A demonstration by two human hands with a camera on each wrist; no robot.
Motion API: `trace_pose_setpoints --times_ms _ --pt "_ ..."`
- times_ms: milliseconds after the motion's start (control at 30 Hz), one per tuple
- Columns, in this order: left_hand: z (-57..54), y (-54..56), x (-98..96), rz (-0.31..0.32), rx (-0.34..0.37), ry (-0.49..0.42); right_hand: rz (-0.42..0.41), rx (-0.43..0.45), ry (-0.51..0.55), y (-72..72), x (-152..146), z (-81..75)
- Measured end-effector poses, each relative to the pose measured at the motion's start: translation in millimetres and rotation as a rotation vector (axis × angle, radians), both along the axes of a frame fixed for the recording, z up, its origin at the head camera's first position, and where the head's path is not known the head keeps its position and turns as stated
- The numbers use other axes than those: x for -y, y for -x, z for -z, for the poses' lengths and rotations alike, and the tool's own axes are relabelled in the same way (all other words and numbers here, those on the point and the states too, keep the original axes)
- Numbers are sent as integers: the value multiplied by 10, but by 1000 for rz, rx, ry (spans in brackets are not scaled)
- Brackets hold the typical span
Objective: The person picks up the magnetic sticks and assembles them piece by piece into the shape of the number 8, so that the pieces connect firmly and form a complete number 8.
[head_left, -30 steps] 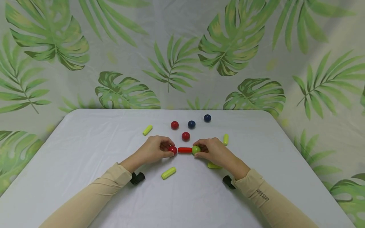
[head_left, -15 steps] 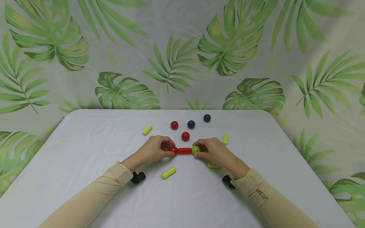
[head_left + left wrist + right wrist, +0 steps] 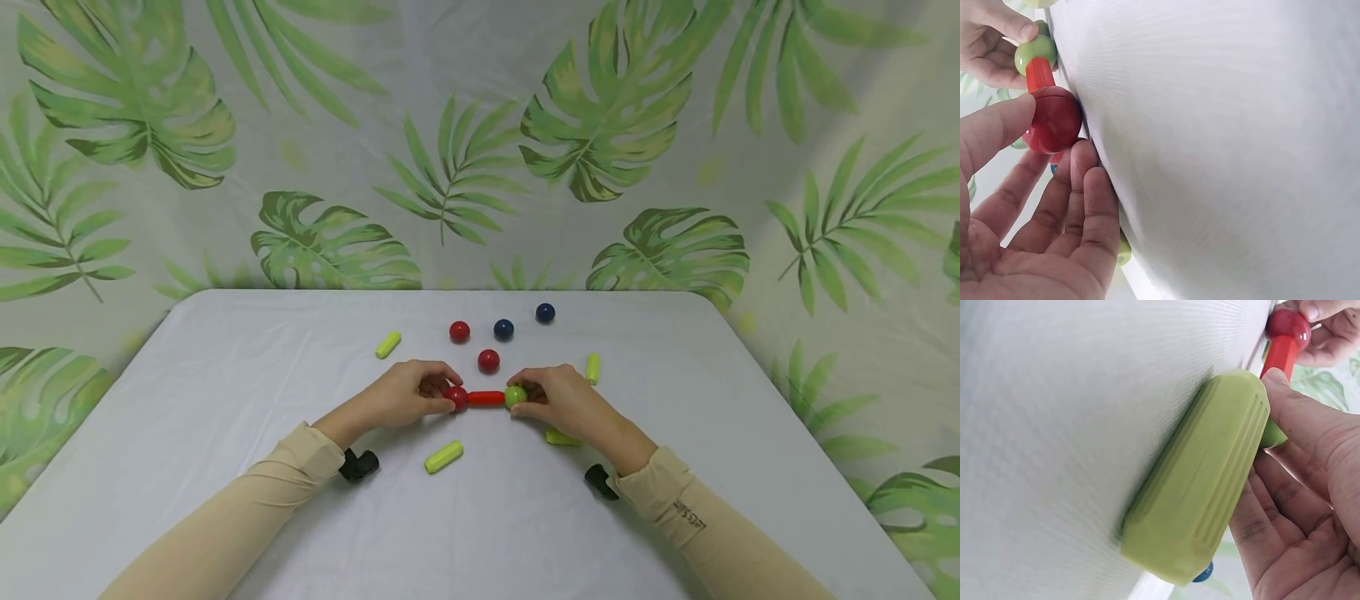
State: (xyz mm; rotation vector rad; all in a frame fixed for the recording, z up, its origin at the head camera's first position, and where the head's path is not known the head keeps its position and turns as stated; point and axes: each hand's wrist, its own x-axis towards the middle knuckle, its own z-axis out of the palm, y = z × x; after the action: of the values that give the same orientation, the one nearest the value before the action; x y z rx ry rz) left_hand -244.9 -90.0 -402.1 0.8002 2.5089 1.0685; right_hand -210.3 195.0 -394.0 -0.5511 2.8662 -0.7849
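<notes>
My left hand [image 3: 405, 393] pinches a red ball [image 3: 1059, 122] between thumb and fingers. A red rod [image 3: 486, 398] joins that ball to a green ball [image 3: 515, 396], which my right hand [image 3: 558, 398] holds by thumb and fingertips. Ball, rod and ball lie in one line just at the tablecloth. In the right wrist view a yellow-green ridged rod [image 3: 1200, 475] lies close beside my right hand and hides most of the green ball.
Two loose red balls [image 3: 488, 361] and two dark blue balls [image 3: 545, 313] sit beyond the hands. Several yellow-green rods [image 3: 444, 457] are scattered around. Wrist cameras [image 3: 358, 466] show under the sleeves. A leaf-patterned cloth [image 3: 450, 167] hangs behind the white table [image 3: 262, 350].
The small gap between the red ball and the red rod has closed; the left hand's ball has moved slightly right against the rod. The right hand has barely moved.
</notes>
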Motion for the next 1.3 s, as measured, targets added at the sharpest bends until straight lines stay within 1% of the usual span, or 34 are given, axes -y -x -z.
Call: trace_pose_setpoints --times_ms 133,433,700,767,867,967,1033,1167,1300 --pt "10 9 12 4 6 -17 3 -7 -3 -4 1 6" --pt "31 12 11 7 14 -27 -18 1 14 6 -14 36" --pt "29 11 4 -3 20 -23 -28 24 12 -9 -19 -8" --pt "28 12 2 -6 22 -23 -29 6 -2 -24 -20 -32" --pt "30 12 -3 -12 27 -23 -49 -54 -22 -63 -27 -75" --pt "31 15 2 -5 27 -25 -69 -115 -35 -113 -17 -122" --pt "31 18 9 -2 30 -27 -85 -137 -34 -150 12 -154" --pt "32 24 19 -2 45 -32 -148 -170 -31 -227 102 -192" --pt "29 26 25 2 59 -45 -233 -194 -34 -321 195 -225"
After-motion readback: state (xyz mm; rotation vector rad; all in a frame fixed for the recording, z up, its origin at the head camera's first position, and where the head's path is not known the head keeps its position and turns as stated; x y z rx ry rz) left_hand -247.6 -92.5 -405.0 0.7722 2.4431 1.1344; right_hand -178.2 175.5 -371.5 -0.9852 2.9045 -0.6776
